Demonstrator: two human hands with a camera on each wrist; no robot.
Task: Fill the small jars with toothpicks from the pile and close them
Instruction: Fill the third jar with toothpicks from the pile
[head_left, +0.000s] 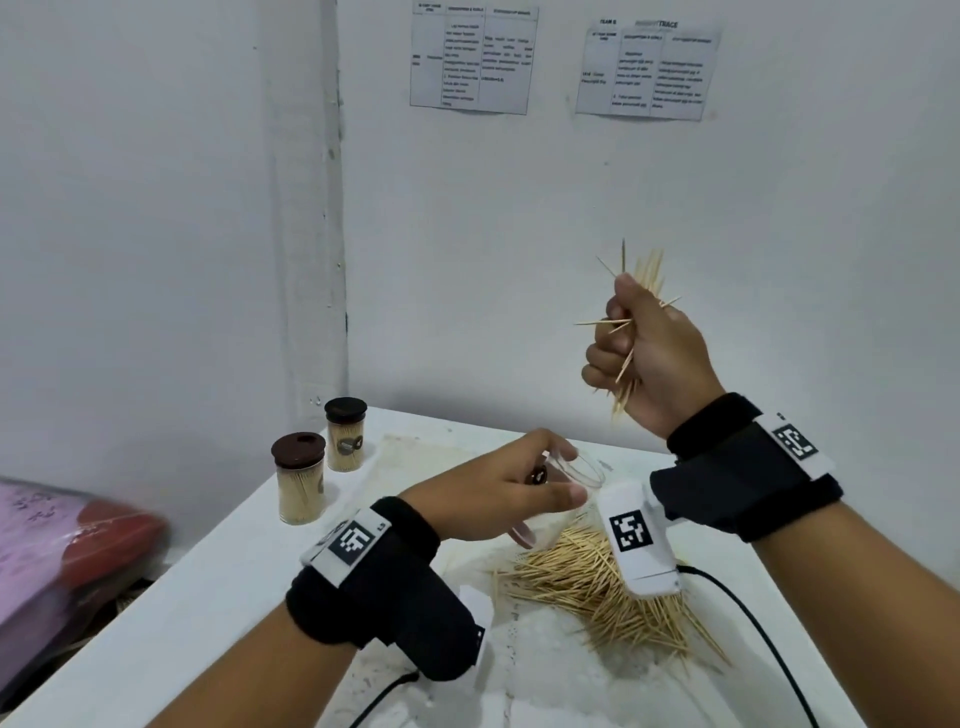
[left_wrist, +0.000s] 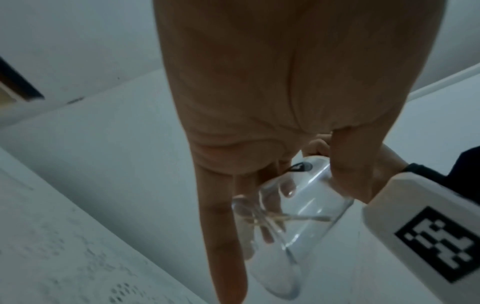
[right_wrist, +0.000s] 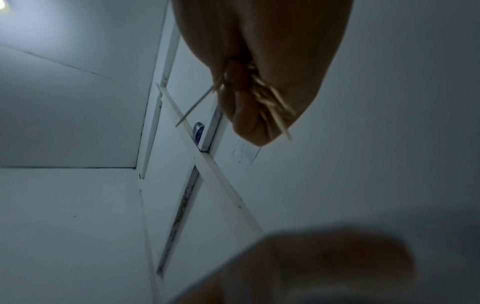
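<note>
My left hand (head_left: 519, 488) grips a clear, lidless small jar (head_left: 576, 480) tilted above the toothpick pile (head_left: 613, 597). In the left wrist view the jar (left_wrist: 306, 205) holds only a few loose toothpicks. My right hand (head_left: 631, 353) is raised well above the table, fisted round a bunch of toothpicks (head_left: 644, 275) that stick out above and below the fist. The right wrist view shows the toothpick bunch (right_wrist: 267, 96) poking from the curled fingers (right_wrist: 249, 115). Two filled jars with brown lids (head_left: 300, 478) (head_left: 345, 434) stand at the table's far left corner.
The white table (head_left: 208, 613) meets white walls behind and to the left. A pink and red bundle (head_left: 62, 545) lies off the table's left edge. Black cables (head_left: 763, 639) run from both wrist cameras across the near table. Papers (head_left: 470, 57) hang on the wall.
</note>
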